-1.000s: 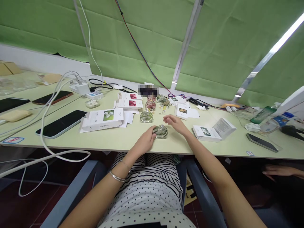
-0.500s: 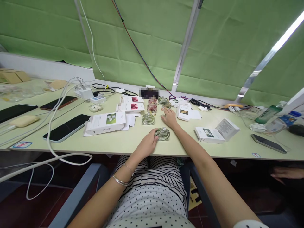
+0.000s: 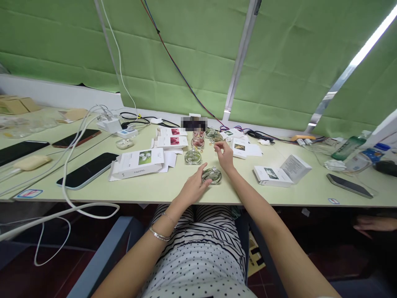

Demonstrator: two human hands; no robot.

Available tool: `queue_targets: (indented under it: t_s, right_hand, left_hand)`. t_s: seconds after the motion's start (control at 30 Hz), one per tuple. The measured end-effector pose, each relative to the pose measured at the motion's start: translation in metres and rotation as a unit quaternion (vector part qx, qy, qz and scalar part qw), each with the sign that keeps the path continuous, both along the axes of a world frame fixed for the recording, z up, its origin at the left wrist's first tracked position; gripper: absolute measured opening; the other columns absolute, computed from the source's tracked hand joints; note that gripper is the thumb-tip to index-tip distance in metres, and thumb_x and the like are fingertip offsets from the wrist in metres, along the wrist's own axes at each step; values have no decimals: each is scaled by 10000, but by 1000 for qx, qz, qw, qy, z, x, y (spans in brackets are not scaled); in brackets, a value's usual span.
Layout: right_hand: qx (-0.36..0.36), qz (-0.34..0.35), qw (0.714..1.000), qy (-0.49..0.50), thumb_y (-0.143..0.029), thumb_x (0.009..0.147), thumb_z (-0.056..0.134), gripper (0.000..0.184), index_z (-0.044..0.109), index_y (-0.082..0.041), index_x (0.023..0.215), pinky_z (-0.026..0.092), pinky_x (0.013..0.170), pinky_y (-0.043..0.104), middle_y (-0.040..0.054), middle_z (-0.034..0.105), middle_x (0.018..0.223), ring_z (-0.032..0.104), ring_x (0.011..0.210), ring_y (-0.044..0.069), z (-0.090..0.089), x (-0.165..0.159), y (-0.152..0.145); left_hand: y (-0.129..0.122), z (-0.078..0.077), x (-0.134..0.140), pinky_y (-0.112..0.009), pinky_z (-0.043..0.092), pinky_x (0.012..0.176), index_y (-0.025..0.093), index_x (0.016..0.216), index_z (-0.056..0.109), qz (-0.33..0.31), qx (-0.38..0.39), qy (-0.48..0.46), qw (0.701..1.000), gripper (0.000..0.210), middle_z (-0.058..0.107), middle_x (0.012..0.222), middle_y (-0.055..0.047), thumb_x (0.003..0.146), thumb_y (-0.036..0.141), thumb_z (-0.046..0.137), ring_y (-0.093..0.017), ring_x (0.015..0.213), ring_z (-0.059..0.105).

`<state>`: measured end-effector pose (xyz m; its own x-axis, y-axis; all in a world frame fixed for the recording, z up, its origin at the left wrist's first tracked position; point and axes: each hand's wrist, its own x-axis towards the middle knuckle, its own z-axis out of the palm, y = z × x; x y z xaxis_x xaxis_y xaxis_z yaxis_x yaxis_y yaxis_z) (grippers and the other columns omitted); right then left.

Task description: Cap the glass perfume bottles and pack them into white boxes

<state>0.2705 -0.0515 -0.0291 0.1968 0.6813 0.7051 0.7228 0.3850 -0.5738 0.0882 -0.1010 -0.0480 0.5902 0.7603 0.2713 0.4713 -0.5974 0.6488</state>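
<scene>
A flat, rounded clear glass bottle [image 3: 214,176], like a perfume bottle, stands near the table's front edge. My left hand [image 3: 194,184] grips its left end, thumb in front and index finger stretched along the back. Above and behind it, my right hand [image 3: 224,155] is raised with thumb and index finger pinched together; what they hold, if anything, is too small to name. Another clear bottle [image 3: 192,157] stands farther back to the left. Behind that are pink bottles [image 3: 197,142] and greenish bottles [image 3: 214,133], with tiny gold-coloured pieces near them.
White cartons lie left, one with a white-flower picture [image 3: 138,161]. An open carton [image 3: 273,176] sits right. Phones [image 3: 88,169], a white cable [image 3: 63,178] and a charger [image 3: 110,123] occupy the left; a green bottle [image 3: 349,145] and a phone [image 3: 349,185] the right. Another person's hand [image 3: 375,223] shows low right.
My right hand has lifted from the small pieces by the back bottles and drawn its fingers into a pinch. My left hand's index finger and thumb have spread farther apart around the bottle.
</scene>
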Motion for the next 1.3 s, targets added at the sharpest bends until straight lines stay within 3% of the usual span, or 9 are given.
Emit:
queue_targets:
  t_s: [0.1, 0.23, 0.33, 0.47, 0.93, 1.13, 1.3]
  right_hand:
    - [20, 74, 994, 75, -369, 816, 503, 187, 589, -207, 851, 463, 756, 303, 39, 623, 842, 582, 793, 166, -1, -9, -35]
    - [-26, 125, 985, 120, -356, 770, 572, 152, 624, -217, 805, 480, 746, 315, 25, 644, 794, 598, 784, 170, -15, -13, -70]
    - [-40, 134, 975, 174, -350, 744, 603, 151, 612, -217, 815, 501, 721, 319, 28, 657, 809, 609, 769, 169, -20, -15, -76]
    - [1, 142, 966, 215, -341, 726, 622, 133, 599, -215, 759, 508, 743, 337, 40, 666, 812, 618, 816, 184, -18, -18, -75]
    - [11, 175, 974, 141, -341, 784, 574, 126, 630, -227, 783, 500, 788, 342, 39, 661, 829, 621, 848, 182, -19, -18, -77]
    - [53, 202, 975, 78, -250, 806, 551, 97, 640, -222, 834, 500, 794, 347, 43, 663, 850, 625, 855, 175, -20, -14, -76]
    - [30, 212, 976, 49, -242, 807, 546, 103, 634, -218, 855, 497, 817, 353, 50, 672, 872, 624, 876, 174, -16, -9, -78]
  left_hand:
    - [3, 3, 1, -363, 418, 888, 206, 1260, 371, -13, 4, 1, 1000, 409, 558, 1189, -81, 869, 323, 394, -225, 1056, 542]
    - [5, 2, 1, -343, 433, 856, 198, 1221, 416, -15, 9, -9, 1000, 385, 587, 1138, -71, 852, 306, 419, -219, 999, 566]
    - [4, 1, 0, -335, 436, 844, 214, 1223, 419, -25, 9, -7, 1000, 391, 594, 1130, -58, 846, 317, 432, -217, 980, 571]
    - [3, 2, -2, -333, 427, 849, 225, 1212, 437, -40, 18, -1, 999, 381, 592, 1134, -45, 845, 332, 439, -216, 979, 564]
    - [1, 2, -3, -331, 433, 812, 222, 1225, 428, -45, 16, -4, 999, 392, 603, 1093, -63, 847, 328, 442, -223, 946, 567]
    - [0, 1, -5, -320, 433, 806, 219, 1226, 422, -38, 11, -7, 999, 396, 603, 1090, -59, 845, 321, 444, -213, 923, 572]
    - [0, 0, -4, -317, 428, 816, 216, 1222, 428, -37, 4, -13, 999, 399, 602, 1098, -60, 839, 323, 450, -215, 941, 569]
